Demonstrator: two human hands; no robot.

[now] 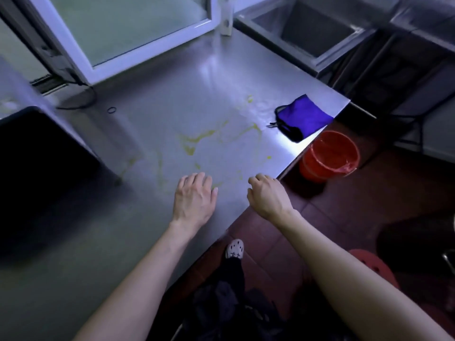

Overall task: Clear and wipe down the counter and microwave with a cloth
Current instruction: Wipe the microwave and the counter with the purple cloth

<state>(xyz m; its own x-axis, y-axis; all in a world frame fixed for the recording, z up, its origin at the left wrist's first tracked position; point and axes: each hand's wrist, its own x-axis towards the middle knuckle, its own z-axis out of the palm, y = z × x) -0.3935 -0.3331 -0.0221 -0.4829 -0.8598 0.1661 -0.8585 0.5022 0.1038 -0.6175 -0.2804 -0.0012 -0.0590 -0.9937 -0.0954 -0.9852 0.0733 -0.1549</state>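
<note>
A steel counter (152, 99) carries yellow-green smears (197, 141) across its middle. A purple cloth-like pouch with black trim (301, 116) lies near the counter's right corner. The dark box at the left, likely the microwave (41, 168), stands on the counter. My left hand (194, 198) hovers low over the counter near the front edge, fingers loosely curled, holding nothing. My right hand (267, 195) hangs over the counter's edge, fingers curled under with nothing seen in them.
A red bucket (330, 156) stands on the floor beside the counter's right edge. A steel sink (310, 28) lies at the back right. A black rubber band (111, 110) and a cable (81, 99) lie near the window frame (147, 55). A red stool (371, 264) is at lower right.
</note>
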